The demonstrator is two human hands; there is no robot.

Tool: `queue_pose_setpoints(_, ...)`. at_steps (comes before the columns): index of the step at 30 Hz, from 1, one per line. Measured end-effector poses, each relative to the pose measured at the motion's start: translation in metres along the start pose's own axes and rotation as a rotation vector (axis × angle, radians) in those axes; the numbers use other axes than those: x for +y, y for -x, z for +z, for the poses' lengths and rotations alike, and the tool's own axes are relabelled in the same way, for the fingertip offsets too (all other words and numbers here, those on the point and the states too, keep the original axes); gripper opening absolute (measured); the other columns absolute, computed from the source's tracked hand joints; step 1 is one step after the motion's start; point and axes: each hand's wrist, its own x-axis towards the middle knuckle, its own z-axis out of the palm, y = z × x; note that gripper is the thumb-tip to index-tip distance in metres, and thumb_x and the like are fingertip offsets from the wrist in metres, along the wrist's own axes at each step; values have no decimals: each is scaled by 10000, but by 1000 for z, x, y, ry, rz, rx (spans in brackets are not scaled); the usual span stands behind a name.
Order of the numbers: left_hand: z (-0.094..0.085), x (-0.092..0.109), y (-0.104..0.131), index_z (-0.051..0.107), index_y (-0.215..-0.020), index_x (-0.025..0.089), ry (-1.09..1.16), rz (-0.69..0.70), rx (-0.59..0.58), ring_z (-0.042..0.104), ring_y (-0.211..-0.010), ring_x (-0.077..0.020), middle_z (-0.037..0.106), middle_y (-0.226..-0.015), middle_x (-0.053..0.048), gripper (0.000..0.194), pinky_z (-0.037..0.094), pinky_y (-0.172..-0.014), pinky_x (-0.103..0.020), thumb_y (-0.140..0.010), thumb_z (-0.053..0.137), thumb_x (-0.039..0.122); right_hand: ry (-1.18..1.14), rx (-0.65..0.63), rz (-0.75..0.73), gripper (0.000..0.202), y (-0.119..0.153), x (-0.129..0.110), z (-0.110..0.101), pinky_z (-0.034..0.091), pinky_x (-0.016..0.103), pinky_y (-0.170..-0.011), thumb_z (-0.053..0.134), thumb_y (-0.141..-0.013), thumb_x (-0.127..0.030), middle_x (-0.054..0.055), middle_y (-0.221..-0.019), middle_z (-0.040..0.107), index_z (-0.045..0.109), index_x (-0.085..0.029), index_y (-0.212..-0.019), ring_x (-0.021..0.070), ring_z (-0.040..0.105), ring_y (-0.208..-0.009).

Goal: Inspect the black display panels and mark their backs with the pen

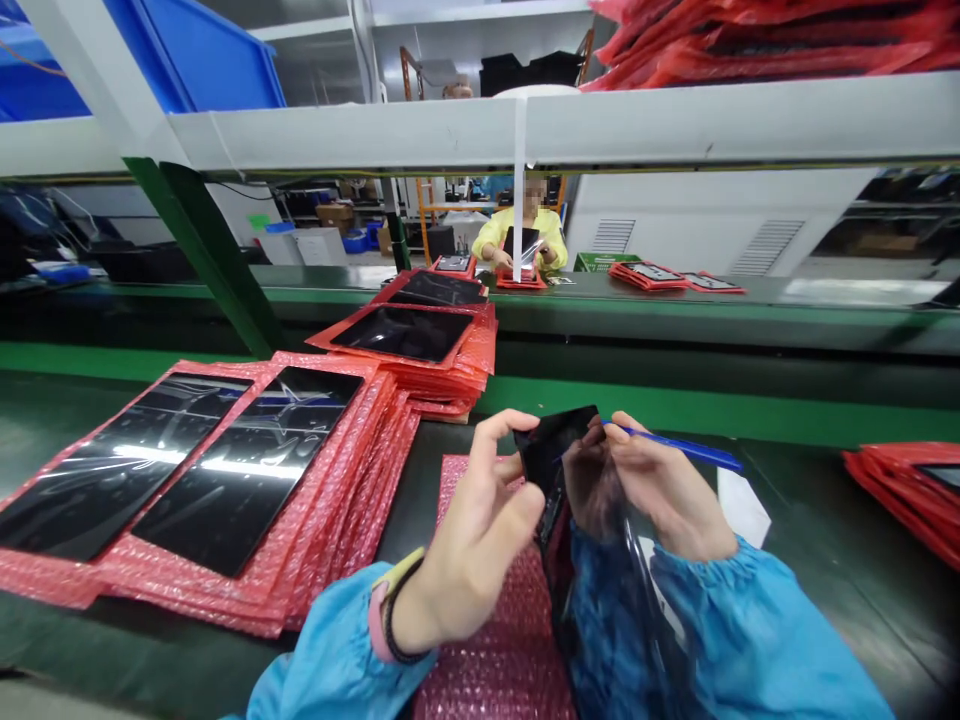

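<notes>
A glossy black screen panel [559, 440] is held up, tilted, in front of me. My left hand [480, 530] grips it by its upper left edge, thumb toward me and fingers at the rim. My right hand [667, 485] is closed at the upper right corner, fingertips pinching a thin blue stick [690, 448] that points off to the right. Clear shiny film [637, 620] hangs along the panel's right side and mirrors the fingers; whether the right fingertips also grip it, I cannot tell. Red bubble wrap [495, 650] lies beneath the panel.
Left, two black panels [255, 470] lie on a stack of red bubble bags [375, 480]. Behind stands another stack with panels [405, 333]. More red bags [911, 490] are at right. A shelf beam [450, 130] crosses overhead. Across the line, a person in yellow [551, 235] handles a panel.
</notes>
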Motion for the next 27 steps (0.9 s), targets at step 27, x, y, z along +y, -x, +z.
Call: queue_pose_setpoints(27, -20, 3, -25, 641, -1045, 267, 205, -263, 251, 535, -631, -91, 580, -800, 25, 168, 478, -601, -171, -907, 561, 215, -289, 145, 405, 436, 13, -24, 27, 567, 121, -509, 464, -525, 121, -57, -686, 507, 485, -200, -819, 54, 575, -540)
